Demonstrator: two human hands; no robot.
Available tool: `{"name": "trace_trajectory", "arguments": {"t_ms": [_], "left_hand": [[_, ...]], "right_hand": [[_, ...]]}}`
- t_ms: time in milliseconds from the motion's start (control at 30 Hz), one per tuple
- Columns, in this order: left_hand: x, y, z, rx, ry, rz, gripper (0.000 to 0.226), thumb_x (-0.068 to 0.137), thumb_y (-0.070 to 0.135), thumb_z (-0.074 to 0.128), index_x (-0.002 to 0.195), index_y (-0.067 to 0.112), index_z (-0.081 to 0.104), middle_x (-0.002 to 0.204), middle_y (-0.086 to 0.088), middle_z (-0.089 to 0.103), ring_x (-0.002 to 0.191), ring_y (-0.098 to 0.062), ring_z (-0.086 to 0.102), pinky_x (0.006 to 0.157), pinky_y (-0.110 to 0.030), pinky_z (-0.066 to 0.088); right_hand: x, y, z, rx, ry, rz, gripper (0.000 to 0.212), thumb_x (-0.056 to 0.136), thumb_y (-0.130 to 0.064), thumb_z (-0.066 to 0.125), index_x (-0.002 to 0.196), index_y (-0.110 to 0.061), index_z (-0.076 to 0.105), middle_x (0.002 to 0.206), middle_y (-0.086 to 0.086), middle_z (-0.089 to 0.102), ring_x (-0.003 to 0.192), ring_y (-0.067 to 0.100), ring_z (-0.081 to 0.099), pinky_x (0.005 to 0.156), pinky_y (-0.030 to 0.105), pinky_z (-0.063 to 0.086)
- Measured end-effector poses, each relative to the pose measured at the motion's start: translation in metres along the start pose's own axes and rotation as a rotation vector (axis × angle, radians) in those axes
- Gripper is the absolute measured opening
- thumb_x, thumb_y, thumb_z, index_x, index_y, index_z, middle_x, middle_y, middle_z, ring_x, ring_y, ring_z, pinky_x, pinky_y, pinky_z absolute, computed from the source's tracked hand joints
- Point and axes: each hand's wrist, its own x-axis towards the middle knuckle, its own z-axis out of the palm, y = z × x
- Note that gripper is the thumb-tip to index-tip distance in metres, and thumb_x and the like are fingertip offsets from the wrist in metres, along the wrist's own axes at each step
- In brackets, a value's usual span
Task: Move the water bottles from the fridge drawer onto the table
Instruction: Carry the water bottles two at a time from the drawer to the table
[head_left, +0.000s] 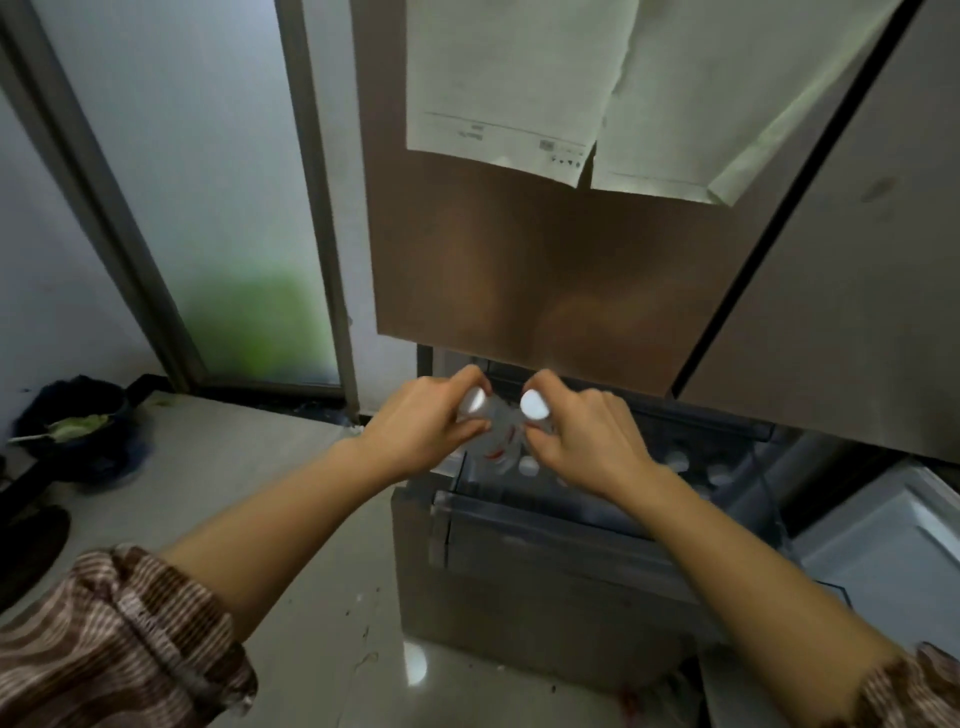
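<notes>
**Two bottles gripped at the open fridge drawer**

The left hand (426, 423) pinches the first bottle (474, 402) just under its white cap. The right hand (584, 441) pinches the second bottle (535, 404) the same way, at the drawer's (545, 525) left end, where more bottles (529, 466) stand. The thin clear plastic is probably heavy if full and slick if damp, so the stiff neck looks the surest hold.

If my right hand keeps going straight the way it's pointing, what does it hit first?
Most likely the left hand and its bottle, just ahead of the right hand; depth is hard to judge.
</notes>
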Motion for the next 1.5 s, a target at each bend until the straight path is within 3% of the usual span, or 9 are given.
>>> {"name": "trace_trajectory", "arguments": {"t_ms": [167,333,433,533,700,900,1033,1200,1500], "left_hand": [[-0.040,-0.004,-0.055,-0.055,0.169,-0.011,0.032,0.088,0.037,0.065,0.111,0.021,0.051,0.070,0.011,0.052,0.062,-0.010,0.052,0.052,-0.016,0.034],[-0.107,-0.021,-0.117,-0.077,0.273,-0.103,0.029,0.088,0.040,0.063,0.108,0.022,0.053,0.085,-0.001,0.068,0.074,-0.016,0.064,0.063,-0.033,0.056],[-0.168,-0.040,-0.149,-0.054,0.312,-0.178,0.028,0.088,0.042,0.062,0.106,0.022,0.054,0.090,-0.003,0.067,0.076,-0.019,0.064,0.065,-0.039,0.058],[-0.240,-0.067,-0.177,0.035,0.327,-0.301,0.030,0.085,0.046,0.063,0.103,0.022,0.056,0.083,-0.002,0.065,0.075,-0.022,0.062,0.066,-0.040,0.055],[-0.382,-0.121,-0.207,0.120,0.342,-0.567,0.029,0.080,0.047,0.066,0.095,0.024,0.060,0.082,-0.003,0.067,0.080,-0.027,0.061,0.068,-0.037,0.050],[-0.541,-0.158,-0.246,0.156,0.385,-0.879,0.022,0.081,0.041,0.070,0.085,0.027,0.054,0.081,0.004,0.056,0.077,-0.019,0.055,0.059,-0.029,0.034],[-0.642,-0.180,-0.276,0.214,0.487,-1.099,0.024,0.078,0.045,0.069,0.077,0.025,0.055,0.080,0.003,0.062,0.077,-0.022,0.060,0.059,-0.032,0.043],[-0.739,-0.207,-0.310,0.221,0.617,-1.269,0.020,0.081,0.043,0.069,0.088,0.025,0.062,0.082,0.005,0.064,0.075,-0.016,0.061,0.065,-0.035,0.054],[-0.903,-0.293,-0.377,0.213,0.647,-1.505,0.021,0.082,0.042,0.069,0.088,0.024,0.061,0.083,0.005,0.065,0.073,-0.013,0.060,0.054,-0.023,0.037]], "right_hand": [[0.011,-0.045,-0.037,-0.013,0.097,-0.064,0.035,0.088,-0.033,0.058,0.120,-0.021,0.049,0.077,0.009,0.070,0.075,0.035,0.063,0.061,0.033,0.041],[0.018,-0.125,-0.056,0.108,0.139,-0.188,0.033,0.092,-0.037,0.057,0.118,-0.021,0.047,0.081,0.004,0.068,0.072,0.028,0.063,0.067,0.038,0.052],[0.015,-0.188,-0.049,0.150,0.114,-0.268,0.032,0.094,-0.041,0.053,0.118,-0.021,0.045,0.079,0.001,0.064,0.071,0.026,0.062,0.063,0.036,0.049],[0.009,-0.259,-0.034,0.161,0.070,-0.336,0.034,0.095,-0.044,0.049,0.117,-0.018,0.044,0.083,0.009,0.067,0.073,0.030,0.063,0.064,0.042,0.052],[-0.006,-0.389,0.007,0.114,-0.036,-0.455,0.040,0.095,-0.049,0.046,0.107,-0.011,0.043,0.092,0.018,0.067,0.086,0.042,0.061,0.062,0.039,0.041],[-0.027,-0.556,0.048,0.324,-0.270,-0.695,0.033,0.093,-0.043,0.055,0.107,-0.015,0.046,0.094,0.010,0.064,0.086,0.033,0.060,0.067,0.039,0.046],[-0.032,-0.664,0.067,0.360,-0.355,-0.916,0.032,0.092,-0.039,0.057,0.114,-0.017,0.049,0.104,0.006,0.063,0.087,0.022,0.058,0.071,0.035,0.045],[-0.039,-0.793,0.085,0.428,-0.409,-1.104,0.032,0.092,-0.035,0.058,0.118,-0.020,0.049,0.104,-0.001,0.060,0.083,0.013,0.051,0.070,0.029,0.041],[-0.036,-1.017,0.126,0.459,-0.525,-1.310,0.030,0.092,-0.032,0.060,0.118,-0.020,0.050,0.112,0.003,0.059,0.097,0.019,0.056,0.080,0.035,0.049]]}}
